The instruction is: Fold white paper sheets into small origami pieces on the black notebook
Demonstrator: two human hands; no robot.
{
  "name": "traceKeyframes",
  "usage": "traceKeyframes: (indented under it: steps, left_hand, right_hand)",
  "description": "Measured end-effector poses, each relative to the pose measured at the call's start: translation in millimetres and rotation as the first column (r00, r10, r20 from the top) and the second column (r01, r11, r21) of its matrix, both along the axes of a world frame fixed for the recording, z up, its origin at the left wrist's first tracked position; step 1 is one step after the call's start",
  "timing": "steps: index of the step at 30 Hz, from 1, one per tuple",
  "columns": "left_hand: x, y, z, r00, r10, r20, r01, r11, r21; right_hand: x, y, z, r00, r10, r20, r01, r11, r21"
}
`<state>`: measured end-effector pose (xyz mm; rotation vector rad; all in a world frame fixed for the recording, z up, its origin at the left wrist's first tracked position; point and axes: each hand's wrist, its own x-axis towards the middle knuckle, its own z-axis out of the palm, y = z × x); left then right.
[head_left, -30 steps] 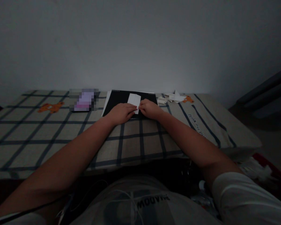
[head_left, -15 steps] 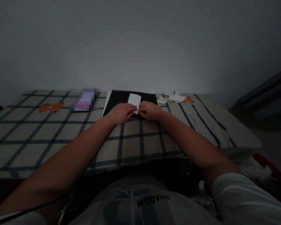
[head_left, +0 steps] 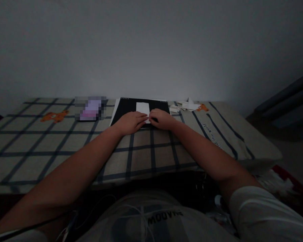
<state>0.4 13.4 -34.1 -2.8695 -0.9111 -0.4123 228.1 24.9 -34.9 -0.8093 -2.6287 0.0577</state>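
A narrow piece of folded white paper (head_left: 142,107) lies on a black sheet or pad (head_left: 126,107) with a row of small holes along its far edge. My left hand (head_left: 131,123) rests over the paper's near left part, fingers stretched together and thumb close below, gripping it at the near end. From the right, my right hand (head_left: 162,119) has curled fingers pinching the paper's near right edge. The fingertips of both hands nearly meet, and they cover the near part of the paper.
A phone (head_left: 91,109), its screen blurred, lies left on the checked tablecloth (head_left: 113,158). Right of the pad are folded white paper pieces (head_left: 189,105) and a smaller paper piece (head_left: 175,108). A grey wall (head_left: 151,50) rises behind the table.
The paper's far end has shifted slightly left and sits straighter; its visible face now looks plain, without the earlier lengthwise crease line. Both hands have stayed nearly in place.
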Motion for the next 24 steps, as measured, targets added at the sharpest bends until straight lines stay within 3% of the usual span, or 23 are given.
traceKeyframes:
  steps: [4, 7, 11, 16, 24]
  left_hand:
    - [-2.5, -1.0, 0.8, 0.996, 0.003, 0.084, 0.001, 0.999, -0.050]
    - [-6.4, 2.1, 0.2, 0.992, 0.075, 0.105, -0.071, 0.996, -0.045]
    - [-11.9, 8.5, -3.4, 0.981, 0.187, 0.053, -0.183, 0.981, -0.060]
    - [-12.5, 8.6, -1.5, 0.983, 0.185, -0.010, -0.185, 0.980, -0.070]
    - [-8.7, -0.8, 6.6, 0.978, 0.204, -0.037, -0.204, 0.979, 0.021]
  right_hand:
    - [4.2, 2.5, -3.2, 0.996, -0.059, -0.068, 0.054, 0.996, -0.077]
    - [5.9, 1.6, -0.6, 0.996, -0.086, -0.032, 0.082, 0.992, -0.097]
    - [7.2, 0.8, 4.2, 0.993, -0.119, 0.017, 0.120, 0.989, -0.092]
    - [6.9, -0.4, 3.9, 0.985, -0.170, 0.004, 0.170, 0.982, -0.085]
    - [7.1, -2.4, 5.9, 0.995, -0.095, -0.004, 0.094, 0.992, -0.087]
